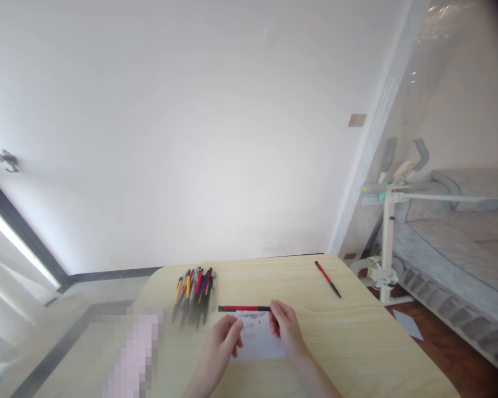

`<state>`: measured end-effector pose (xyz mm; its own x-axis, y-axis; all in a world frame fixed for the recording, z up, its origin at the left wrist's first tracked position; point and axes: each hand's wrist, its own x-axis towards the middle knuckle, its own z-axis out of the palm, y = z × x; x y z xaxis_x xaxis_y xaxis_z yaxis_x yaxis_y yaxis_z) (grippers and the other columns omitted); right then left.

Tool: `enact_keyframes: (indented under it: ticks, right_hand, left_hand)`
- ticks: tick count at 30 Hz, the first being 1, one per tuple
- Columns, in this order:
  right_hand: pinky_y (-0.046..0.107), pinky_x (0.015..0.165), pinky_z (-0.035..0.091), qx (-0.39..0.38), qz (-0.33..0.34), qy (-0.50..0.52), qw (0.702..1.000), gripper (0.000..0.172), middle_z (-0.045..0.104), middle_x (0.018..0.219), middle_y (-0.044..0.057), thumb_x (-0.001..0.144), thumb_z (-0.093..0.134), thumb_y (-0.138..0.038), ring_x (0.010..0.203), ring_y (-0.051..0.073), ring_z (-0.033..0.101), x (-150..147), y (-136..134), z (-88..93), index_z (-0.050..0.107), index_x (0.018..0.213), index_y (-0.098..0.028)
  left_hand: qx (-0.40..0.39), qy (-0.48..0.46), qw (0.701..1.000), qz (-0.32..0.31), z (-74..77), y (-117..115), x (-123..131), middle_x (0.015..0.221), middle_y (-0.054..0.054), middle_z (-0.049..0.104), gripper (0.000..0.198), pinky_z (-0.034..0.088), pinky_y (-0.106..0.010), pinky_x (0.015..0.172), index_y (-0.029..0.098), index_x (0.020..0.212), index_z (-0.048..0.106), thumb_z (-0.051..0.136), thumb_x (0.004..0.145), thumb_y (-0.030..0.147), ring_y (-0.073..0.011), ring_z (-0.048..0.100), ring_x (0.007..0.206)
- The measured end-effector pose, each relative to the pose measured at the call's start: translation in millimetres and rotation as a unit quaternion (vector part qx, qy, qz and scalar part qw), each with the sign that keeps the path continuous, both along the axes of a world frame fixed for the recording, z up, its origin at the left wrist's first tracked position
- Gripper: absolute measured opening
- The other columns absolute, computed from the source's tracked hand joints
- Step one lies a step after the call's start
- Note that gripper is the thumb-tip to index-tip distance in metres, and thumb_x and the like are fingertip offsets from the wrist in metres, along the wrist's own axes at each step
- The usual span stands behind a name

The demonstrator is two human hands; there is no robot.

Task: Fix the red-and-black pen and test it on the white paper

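- A slim red pen with black ends (243, 308) is level along the far edge of a white paper sheet with dark and red marks (261, 347).
- The right hand (287, 327) has its grip closed on the pen's right end.
- The left hand (223, 340) is loosely curled by the paper; I cannot tell if its grip holds something.
- To the left, many multicoloured pens (195, 290) lie bunched on the pale wood-grain desk (365, 348).

You hold a slim red pen (244, 308) with black ends by its right end, lying level and crosswise along the far edge of the white paper (259, 345); your paper shows reddish and grey marks on its far part.
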<state>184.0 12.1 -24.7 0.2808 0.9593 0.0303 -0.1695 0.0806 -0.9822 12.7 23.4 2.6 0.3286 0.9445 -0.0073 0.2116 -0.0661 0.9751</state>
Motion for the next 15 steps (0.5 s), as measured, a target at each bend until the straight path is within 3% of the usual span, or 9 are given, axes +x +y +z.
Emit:
enact_keyframes:
  ticks: [4,7,15]
  right_hand:
    - [0.018,0.033,0.019,0.009,0.012,-0.011,1.000,0.045,0.036,0.035,-0.007,0.077,0.048,-0.054,0.031,0.005,0.029,-0.1,0.0,1.0,0.041,0.049,-0.018]
    - [0.018,0.033,0.020,0.011,0.019,-0.020,1.000,0.046,0.036,0.034,-0.007,0.077,0.048,-0.054,0.031,0.005,0.030,-0.6,0.2,2.1,0.041,0.048,-0.019]
    - [0.018,0.033,0.020,0.007,0.026,-0.043,0.999,0.045,0.038,0.034,-0.007,0.078,0.047,-0.053,0.031,0.006,0.030,0.0,-0.3,-2.6,0.042,0.049,-0.019]
  left_hand:
    - [-0.057,-0.075,0.995,0.025,-8.0,7.0,18.7,0.043,0.001,0.048,0.048,0.026,-0.022,0.036,0.017,0.056,0.050,0.039,0.076,0.059,-0.0104,0.042,0.035]
    - [-0.038,-0.075,0.996,0.044,-9.1,12.5,19.1,0.037,0.001,0.043,0.052,0.028,-0.023,0.039,0.018,0.043,0.044,0.039,0.077,0.058,-0.0101,0.040,0.036]
    - [-0.014,-0.049,0.996,0.066,-21.8,12.6,15.4,0.035,0.002,0.037,0.054,0.029,-0.025,0.043,0.021,0.039,0.040,0.035,0.079,0.058,-0.0114,0.037,0.037]
